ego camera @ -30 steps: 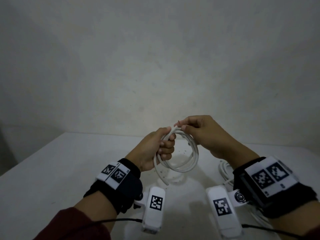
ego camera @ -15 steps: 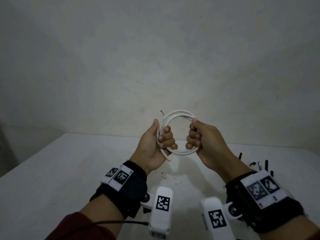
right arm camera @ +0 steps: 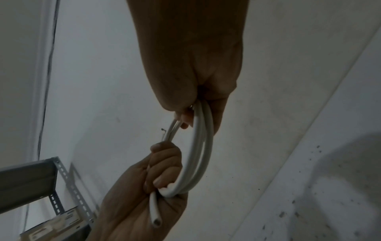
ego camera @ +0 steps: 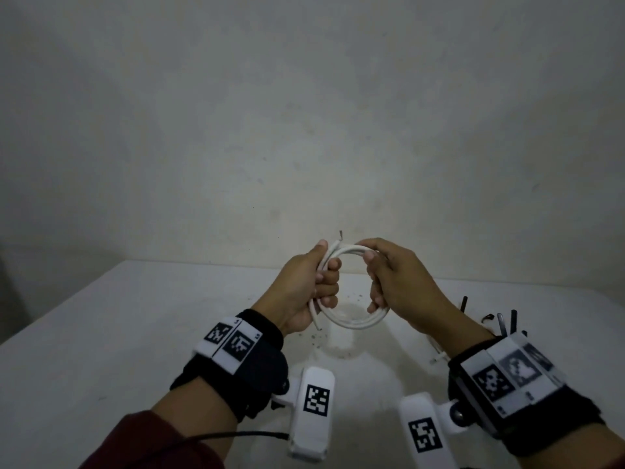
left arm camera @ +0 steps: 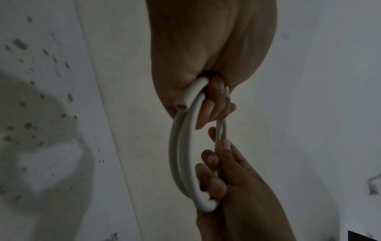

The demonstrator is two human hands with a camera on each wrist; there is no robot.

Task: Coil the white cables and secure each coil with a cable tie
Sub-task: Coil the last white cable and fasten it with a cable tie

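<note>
A white cable coil (ego camera: 351, 322) of a few loops hangs upright above the white table (ego camera: 101, 333), held between both hands. My left hand (ego camera: 304, 286) grips its left side with fingers curled round the strands. My right hand (ego camera: 389, 279) grips the right side the same way. One cut end (ego camera: 316, 321) sticks down below the left fist, and another end with bare wire (ego camera: 341, 235) pokes up at the top. The left wrist view shows the coil (left arm camera: 181, 156) edge-on, and in the right wrist view the coil (right arm camera: 198, 156) runs between both fists.
Several black cable ties (ego camera: 500, 321) lie on the table at the right, behind my right wrist. Another white cable (ego camera: 436, 357) lies near them. A plain wall rises behind the table. A metal shelf (right arm camera: 41, 179) shows in the right wrist view.
A second ago the coil hung low from my left fist while the right pinched its top. Both hands now grip opposite sides, and the coil has dropped slightly since half a second ago.
</note>
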